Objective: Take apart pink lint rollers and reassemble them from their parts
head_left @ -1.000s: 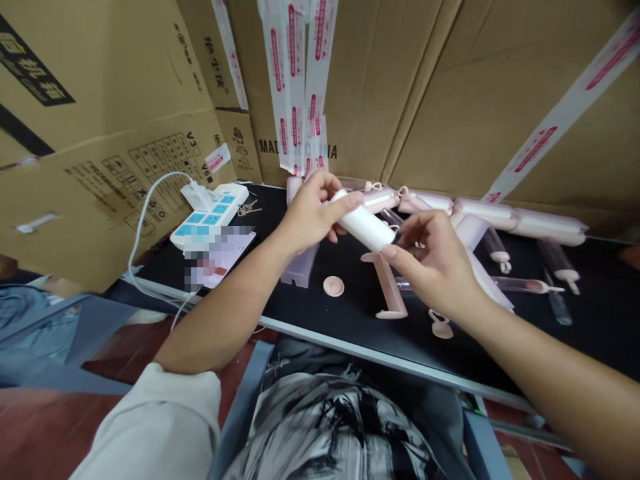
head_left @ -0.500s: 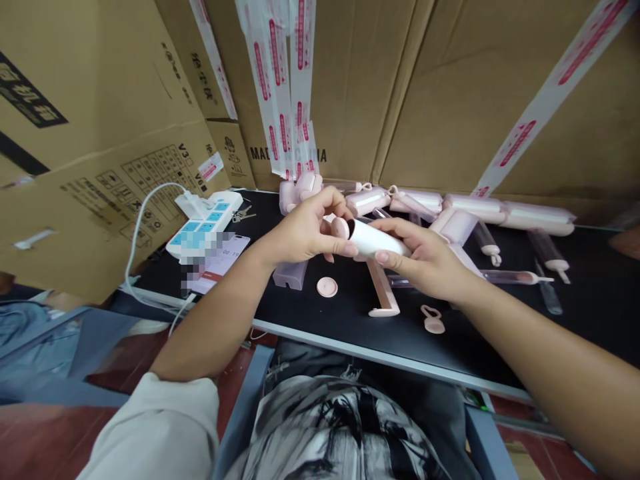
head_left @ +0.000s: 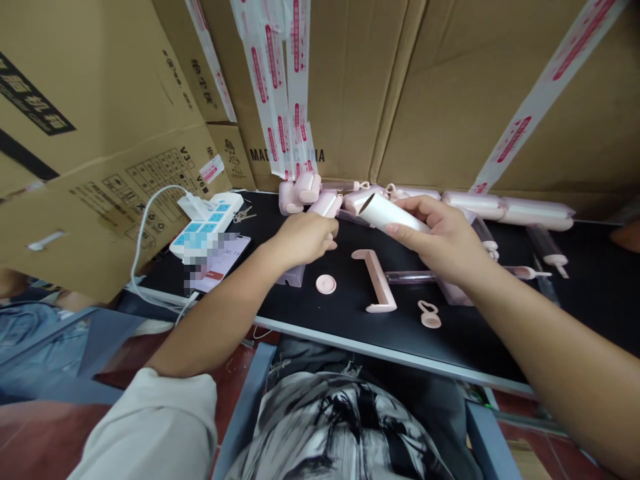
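Observation:
My right hand (head_left: 445,243) is closed around a white paper roll (head_left: 387,212), held tilted above the black table (head_left: 350,320) with its open end up and to the left. My left hand (head_left: 305,237) sits just left of the roll, apart from it, fingers curled tight; what they hold is hidden. Below the hands lie a pink round cap (head_left: 326,284), a pink U-shaped handle (head_left: 375,280) and a small pink ring piece (head_left: 430,315). A frosted cover (head_left: 293,275) lies under my left wrist.
Several pink rollers (head_left: 505,208) and clear tubes (head_left: 430,275) lie along the back of the table. A power strip (head_left: 207,217) with a white cable and a card sit at the left. Taped cardboard boxes (head_left: 425,100) wall in the back and left.
My left hand has let go of the roll's end and drawn down and left, closed. My right hand has lifted the roll and tilted it up.

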A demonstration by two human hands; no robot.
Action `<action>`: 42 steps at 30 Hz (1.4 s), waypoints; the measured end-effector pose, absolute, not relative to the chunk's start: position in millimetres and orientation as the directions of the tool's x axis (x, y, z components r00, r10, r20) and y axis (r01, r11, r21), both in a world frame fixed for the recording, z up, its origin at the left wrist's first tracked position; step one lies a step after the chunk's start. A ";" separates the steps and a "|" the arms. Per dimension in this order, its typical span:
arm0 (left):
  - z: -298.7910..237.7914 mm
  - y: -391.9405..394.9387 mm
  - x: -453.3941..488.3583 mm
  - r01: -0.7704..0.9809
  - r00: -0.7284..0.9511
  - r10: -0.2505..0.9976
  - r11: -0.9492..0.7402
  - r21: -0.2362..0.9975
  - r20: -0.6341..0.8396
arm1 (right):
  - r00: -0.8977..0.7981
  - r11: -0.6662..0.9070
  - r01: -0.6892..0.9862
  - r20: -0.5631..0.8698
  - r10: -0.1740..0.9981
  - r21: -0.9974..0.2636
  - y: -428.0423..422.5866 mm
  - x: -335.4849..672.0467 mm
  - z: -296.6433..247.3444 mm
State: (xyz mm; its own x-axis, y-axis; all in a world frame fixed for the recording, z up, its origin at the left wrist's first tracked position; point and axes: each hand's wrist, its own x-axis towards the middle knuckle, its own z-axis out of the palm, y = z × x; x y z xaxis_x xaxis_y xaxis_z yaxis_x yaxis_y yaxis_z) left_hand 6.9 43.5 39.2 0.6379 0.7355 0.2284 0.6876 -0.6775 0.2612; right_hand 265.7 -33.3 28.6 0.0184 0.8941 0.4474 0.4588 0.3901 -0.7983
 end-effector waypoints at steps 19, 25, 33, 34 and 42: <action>65.9 -37.2 67.3 0.438 0.895 0.445 -0.888 -0.144 -0.023 | 0.145 0.347 0.632 0.546 0.825 -0.693 -26.1 279.3 33.2; 27.7 -98.6 131.2 0.237 0.971 0.234 -0.958 -0.158 0.038 | 0.181 0.304 0.633 0.518 0.836 -0.712 -24.8 282.5 35.0; 63.8 -68.4 100.2 0.330 0.944 0.330 -0.944 0.021 0.006 | 0.240 0.326 0.564 0.528 0.815 -0.759 -26.9 288.7 40.9; 74.9 -53.4 88.1 0.408 0.913 0.408 -0.912 0.039 -0.020 | 0.241 0.322 0.556 0.519 0.820 -0.766 -27.4 289.2 42.6; 64.0 62.4 52.7 0.707 0.706 0.694 -0.701 0.095 -0.142 | -0.006 0.283 0.369 0.302 0.953 -0.885 -30.1 285.4 39.7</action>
State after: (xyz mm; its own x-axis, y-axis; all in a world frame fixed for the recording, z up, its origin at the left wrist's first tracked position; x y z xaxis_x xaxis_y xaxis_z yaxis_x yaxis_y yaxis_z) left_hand 52.7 62.4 64.0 0.7063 0.6936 -0.1416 0.7071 -0.7007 0.0949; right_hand 285.4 -30.1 39.7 -0.0059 0.9531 0.3025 0.3689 0.2832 -0.8852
